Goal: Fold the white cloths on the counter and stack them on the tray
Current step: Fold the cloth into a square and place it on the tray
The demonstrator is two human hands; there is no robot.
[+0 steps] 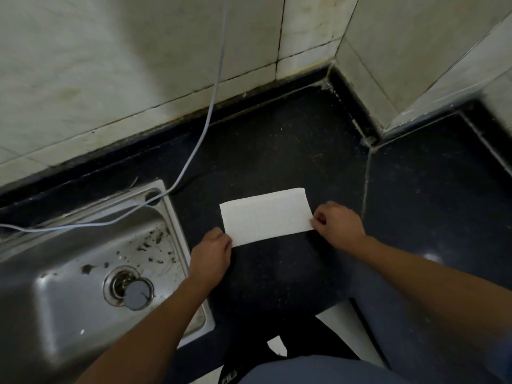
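A white cloth (266, 216) lies flat on the dark counter (277, 151) as a folded rectangle, its long side running left to right. My left hand (212, 254) pinches its near left corner. My right hand (339, 224) pinches its near right corner. Both hands rest low on the counter with their fingers closed on the cloth's edge. No tray shows in this view.
A steel sink (83, 273) with a drain plug (137, 295) and dark debris sits at the left. A grey cable (213, 92) hangs down the tiled wall (110, 65) and runs across the sink rim. The counter turns a corner at the right.
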